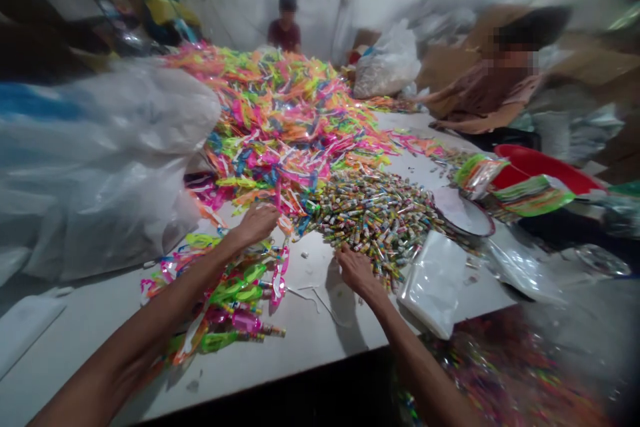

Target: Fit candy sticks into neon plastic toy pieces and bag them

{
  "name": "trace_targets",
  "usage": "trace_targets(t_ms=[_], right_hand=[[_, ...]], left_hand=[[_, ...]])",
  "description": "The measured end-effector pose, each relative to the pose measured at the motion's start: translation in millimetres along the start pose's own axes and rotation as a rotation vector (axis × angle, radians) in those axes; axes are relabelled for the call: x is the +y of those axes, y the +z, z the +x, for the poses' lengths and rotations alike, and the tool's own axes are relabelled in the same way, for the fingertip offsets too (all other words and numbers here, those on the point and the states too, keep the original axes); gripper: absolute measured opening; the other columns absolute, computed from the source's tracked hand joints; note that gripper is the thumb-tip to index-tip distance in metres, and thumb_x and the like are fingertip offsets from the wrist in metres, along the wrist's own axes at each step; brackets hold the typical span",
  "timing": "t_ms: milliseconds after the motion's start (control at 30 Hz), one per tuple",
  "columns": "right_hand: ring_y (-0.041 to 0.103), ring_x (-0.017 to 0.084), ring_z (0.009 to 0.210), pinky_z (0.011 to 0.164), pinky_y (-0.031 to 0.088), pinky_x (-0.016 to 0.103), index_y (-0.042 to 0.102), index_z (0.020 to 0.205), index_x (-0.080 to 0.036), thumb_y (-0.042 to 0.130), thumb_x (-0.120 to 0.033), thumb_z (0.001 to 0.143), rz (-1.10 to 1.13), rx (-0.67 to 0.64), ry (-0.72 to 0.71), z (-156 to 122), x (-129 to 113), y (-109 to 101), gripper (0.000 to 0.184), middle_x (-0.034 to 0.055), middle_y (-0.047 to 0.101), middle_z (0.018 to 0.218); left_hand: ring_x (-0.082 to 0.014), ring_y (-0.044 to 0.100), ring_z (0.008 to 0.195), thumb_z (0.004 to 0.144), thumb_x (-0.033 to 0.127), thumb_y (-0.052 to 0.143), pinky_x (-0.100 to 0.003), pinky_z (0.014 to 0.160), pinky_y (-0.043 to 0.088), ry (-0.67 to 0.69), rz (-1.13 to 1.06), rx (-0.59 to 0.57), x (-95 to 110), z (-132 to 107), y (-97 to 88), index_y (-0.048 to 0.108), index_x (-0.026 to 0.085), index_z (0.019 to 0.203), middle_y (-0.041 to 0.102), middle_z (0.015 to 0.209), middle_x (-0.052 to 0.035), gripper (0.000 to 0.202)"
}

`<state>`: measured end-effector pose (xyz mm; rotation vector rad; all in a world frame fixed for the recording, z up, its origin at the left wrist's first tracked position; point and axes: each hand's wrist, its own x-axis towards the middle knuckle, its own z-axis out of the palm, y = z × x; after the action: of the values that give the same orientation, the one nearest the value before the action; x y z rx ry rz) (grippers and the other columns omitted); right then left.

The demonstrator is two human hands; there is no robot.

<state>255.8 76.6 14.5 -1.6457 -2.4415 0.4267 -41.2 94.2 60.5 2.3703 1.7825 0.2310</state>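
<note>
My left hand [259, 221] is closed at the front edge of a large heap of bright plastic pieces [295, 120] in pink, orange, yellow-green and blue. What its fingers hold is hidden; an orange and white piece [285, 224] lies right by the fingertips. My right hand [356, 268] has its fingers bent together at the near left edge of a pile of small patterned tubes [375, 213]. Anything in its fingertips is too small to make out. Below my left hand lies a group of plastic pieces with tubes in their ends [240, 320].
A large clear plastic sack [100, 173] stands at left. A stack of clear bags [434, 283] lies right of the tubes, near a round tray [465, 213] and a red basin [545, 167]. Two other people sit around the white table [320, 353], one far back, one at right.
</note>
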Motion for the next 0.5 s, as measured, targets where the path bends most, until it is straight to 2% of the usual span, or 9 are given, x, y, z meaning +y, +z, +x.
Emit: trace_targets(t_ms=[67,133,200,300,333,400,500], right_hand=[[0.056,0.019,0.073,0.062,0.037,0.029,0.062,0.075,-0.017,0.044,0.005,0.069,-0.016,0.012,-0.008,3,2,6,0.029,0.0097,0.062,0.093],[0.055,0.018,0.074,0.062,0.036,0.028,0.061,0.078,-0.017,0.042,0.004,0.071,-0.033,0.027,-0.012,6,2,9,0.029,0.0089,0.062,0.092],[0.055,0.017,0.072,0.061,0.036,0.028,0.06,0.081,-0.017,0.043,0.003,0.071,-0.058,0.037,-0.01,8,-1,8,0.028,0.0085,0.062,0.091],[0.055,0.017,0.072,0.061,0.036,0.026,0.058,0.087,-0.017,0.046,-0.005,0.073,0.027,0.136,0.022,10,-8,3,0.022,0.0069,0.061,0.087],[0.054,0.016,0.072,0.062,0.037,0.026,0.058,0.087,-0.017,0.047,-0.009,0.075,0.135,0.191,0.051,10,-11,1,0.018,0.0057,0.061,0.083],[0.054,0.015,0.066,0.059,0.039,0.024,0.057,0.084,-0.018,0.05,-0.021,0.078,0.485,0.265,0.125,8,-19,-4,0.01,0.0023,0.059,0.074],[0.047,0.01,0.048,0.047,0.037,0.022,0.058,0.08,-0.017,0.058,-0.036,0.074,1.074,0.213,0.252,0,-30,-11,0.02,-0.003,0.053,0.06]], left_hand=[[-0.0236,0.053,0.1,0.077,0.009,0.048,-0.04,0.096,0.03,0.012,-0.031,-0.015,8,31,23.7,0.063,0.02,0.095,0.064,0.099,-0.0088,0.025],[-0.0238,0.054,0.099,0.076,0.009,0.049,-0.04,0.097,0.029,0.025,-0.052,-0.011,12,49,41.7,0.065,0.019,0.093,0.065,0.098,-0.0094,0.025],[-0.0252,0.054,0.098,0.074,0.011,0.053,-0.042,0.098,0.029,0.038,-0.073,0.002,11,55,50.6,0.066,0.019,0.091,0.065,0.097,-0.0101,0.023],[-0.0264,0.055,0.095,0.069,0.011,0.055,-0.04,0.092,0.035,0.054,-0.111,0.031,6,52,49.3,0.065,0.019,0.089,0.064,0.096,-0.0103,0.024],[-0.0259,0.056,0.092,0.069,0.011,0.054,-0.038,0.088,0.037,0.058,-0.126,0.043,6,50,46.1,0.064,0.019,0.088,0.064,0.094,-0.0099,0.023],[-0.0245,0.058,0.084,0.073,0.013,0.049,-0.034,0.079,0.041,0.06,-0.159,0.071,12,46,36.5,0.063,0.019,0.087,0.064,0.086,-0.009,0.02],[-0.0222,0.058,0.085,0.083,0.019,0.038,-0.031,0.076,0.041,0.058,-0.204,0.153,34,35,17.5,0.058,0.018,0.101,0.063,0.089,-0.0091,0.026]])
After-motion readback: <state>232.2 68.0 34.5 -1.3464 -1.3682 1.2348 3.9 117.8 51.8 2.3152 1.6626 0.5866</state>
